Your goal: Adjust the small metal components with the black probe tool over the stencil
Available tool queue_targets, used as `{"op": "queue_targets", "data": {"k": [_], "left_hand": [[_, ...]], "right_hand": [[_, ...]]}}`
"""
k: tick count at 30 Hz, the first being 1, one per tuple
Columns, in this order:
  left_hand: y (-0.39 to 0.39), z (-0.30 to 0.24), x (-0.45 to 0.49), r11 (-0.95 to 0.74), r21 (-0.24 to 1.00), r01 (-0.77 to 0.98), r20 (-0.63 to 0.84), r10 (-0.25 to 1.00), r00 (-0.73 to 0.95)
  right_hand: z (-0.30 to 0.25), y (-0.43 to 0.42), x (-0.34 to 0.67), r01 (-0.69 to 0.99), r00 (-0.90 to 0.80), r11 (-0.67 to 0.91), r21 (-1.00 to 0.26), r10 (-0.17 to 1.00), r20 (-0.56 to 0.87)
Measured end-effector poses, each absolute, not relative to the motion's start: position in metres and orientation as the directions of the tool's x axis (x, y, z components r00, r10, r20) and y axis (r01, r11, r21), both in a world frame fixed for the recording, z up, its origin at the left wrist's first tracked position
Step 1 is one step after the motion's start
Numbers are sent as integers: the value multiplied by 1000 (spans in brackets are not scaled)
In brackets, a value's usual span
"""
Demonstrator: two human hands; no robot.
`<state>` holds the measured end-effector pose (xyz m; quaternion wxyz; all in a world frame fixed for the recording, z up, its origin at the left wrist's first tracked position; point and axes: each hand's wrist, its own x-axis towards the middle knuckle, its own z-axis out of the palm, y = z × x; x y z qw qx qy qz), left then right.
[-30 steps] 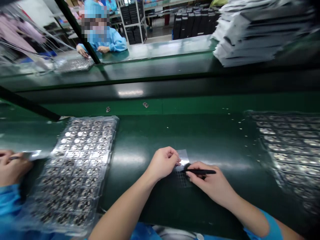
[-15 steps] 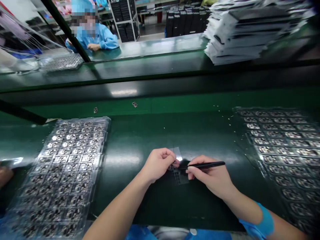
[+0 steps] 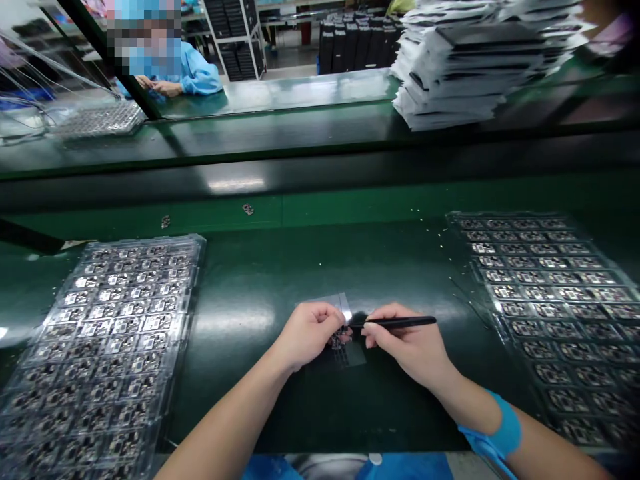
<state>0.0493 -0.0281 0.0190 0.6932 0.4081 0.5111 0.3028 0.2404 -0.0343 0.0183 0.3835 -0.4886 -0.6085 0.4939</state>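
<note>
Clear film sheet (image 3: 331, 300): pinched in left hand (image 3: 307, 335), on green belt (image 3: 250, 400).
Right hand (image 3: 405, 347): grasping black tweezers (image 3: 400, 323), tips at film.
Parts trays (image 3: 193, 280): either side of hands.

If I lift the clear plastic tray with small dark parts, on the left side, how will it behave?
The clear plastic tray looks thin, so it is probably light and may flex at one edge. The small dark parts seem uncovered in its pockets, so tilting could spill them. It may slide on the glossy green surface.
</note>
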Motion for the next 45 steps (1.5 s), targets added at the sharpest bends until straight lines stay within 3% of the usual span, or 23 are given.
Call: {"op": "queue_targets", "data": {"k": [37,45], "left_hand": [[-28,21,49,486,873,31,-469,821,326],[-29,22,49,480,877,21,-460,826,326]], "right_hand": [[14,-35,239,264,-235,70,-962,972,6],[11,-35,242,318,-198,172,-932,974,112]]}}
